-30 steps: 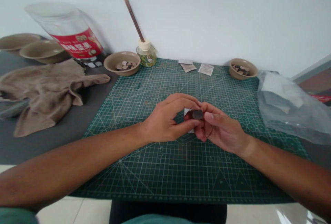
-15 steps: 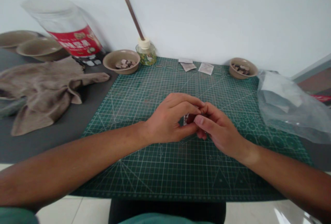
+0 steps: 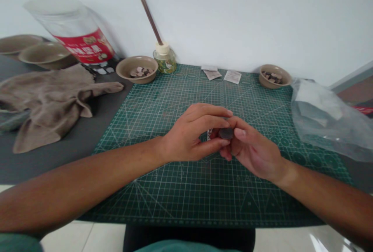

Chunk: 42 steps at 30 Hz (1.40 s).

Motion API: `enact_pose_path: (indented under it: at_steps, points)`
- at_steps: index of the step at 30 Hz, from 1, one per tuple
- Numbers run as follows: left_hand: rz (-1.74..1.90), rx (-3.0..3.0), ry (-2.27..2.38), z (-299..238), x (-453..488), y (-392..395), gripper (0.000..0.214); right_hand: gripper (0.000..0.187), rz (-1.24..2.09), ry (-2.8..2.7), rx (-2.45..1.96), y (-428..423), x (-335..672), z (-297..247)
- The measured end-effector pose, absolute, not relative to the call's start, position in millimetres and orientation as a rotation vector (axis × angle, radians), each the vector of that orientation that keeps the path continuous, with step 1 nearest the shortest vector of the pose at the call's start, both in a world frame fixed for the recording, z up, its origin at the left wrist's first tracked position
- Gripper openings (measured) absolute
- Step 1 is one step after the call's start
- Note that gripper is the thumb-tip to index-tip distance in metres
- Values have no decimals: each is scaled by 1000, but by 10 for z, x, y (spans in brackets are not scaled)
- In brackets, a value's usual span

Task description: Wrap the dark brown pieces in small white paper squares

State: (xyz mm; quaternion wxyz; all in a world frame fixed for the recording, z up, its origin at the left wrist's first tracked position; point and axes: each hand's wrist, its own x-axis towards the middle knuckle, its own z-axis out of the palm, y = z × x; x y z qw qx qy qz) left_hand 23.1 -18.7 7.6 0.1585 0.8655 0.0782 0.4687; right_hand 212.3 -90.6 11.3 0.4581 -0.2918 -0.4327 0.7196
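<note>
A small dark round disc [image 3: 225,133] is pinched between the thumb and fingers of my left hand [image 3: 194,131], over the middle of the green cutting mat [image 3: 186,193]. My right hand [image 3: 256,147] is curled around the disc from the right, its fingers behind and below it. The right thumb lies just beside the disc's right edge. A small white patterned piece [image 3: 209,134] shows in the gap behind my left fingers; most of it is hidden, and I cannot tell whether it is held or lies on the mat.
At the back stand a bowl of small pieces [image 3: 136,63], a reed diffuser [image 3: 165,58] and another bowl of pieces [image 3: 274,76]. Small paper packets [image 3: 232,76] lie between them. Left are a brown cloth [image 3: 55,100], a large jar [image 3: 84,44] and bowls [image 3: 48,54]; right, a plastic bag [image 3: 323,116].
My right thumb has lifted off and drawn back to the right, so the dark disc's face now shows. The right palm has turned more upward. My left hand has barely moved.
</note>
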Motion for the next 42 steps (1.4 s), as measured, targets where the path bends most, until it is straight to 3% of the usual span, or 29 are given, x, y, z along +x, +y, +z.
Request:
enact_pose_path:
  at_steps: [42]
  points:
    - [1296,2310,152,141,197,-319,21,18,1966,-959,-588,-907,2143,119]
